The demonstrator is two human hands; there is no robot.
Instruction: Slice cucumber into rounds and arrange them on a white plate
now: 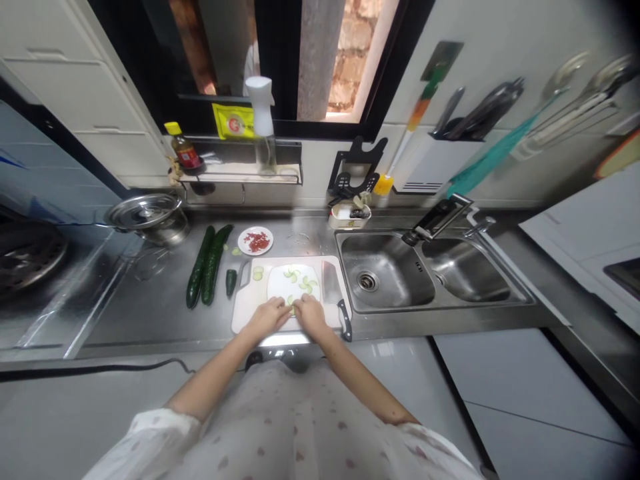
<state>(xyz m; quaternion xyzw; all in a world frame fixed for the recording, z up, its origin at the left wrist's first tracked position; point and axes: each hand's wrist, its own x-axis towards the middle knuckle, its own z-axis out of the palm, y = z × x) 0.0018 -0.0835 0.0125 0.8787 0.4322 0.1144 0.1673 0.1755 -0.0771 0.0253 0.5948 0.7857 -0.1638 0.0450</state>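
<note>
Both hands meet at the near edge of a white plate (277, 281) that rests on a white cutting board (245, 313). Fingers bent, my left hand (271, 316) and my right hand (310, 315) pinch at pale green cucumber slices (292, 303) between them. Fanned groups of cucumber slices (309, 285) lie farther back on the plate. A couple of loose round slices (258, 273) sit on the board left of the plate. Along the board's right side lies a kitchen knife (345, 319) with a black handle. Finger overlap hides part of the pinched slices.
Left of the board lie two whole cucumbers (214, 263) and a short cucumber piece (231, 283). Behind it stands a small plate (248, 248) with red bits. A lidded steel pot (160, 217) is at the left, a double sink (385, 267) at the right.
</note>
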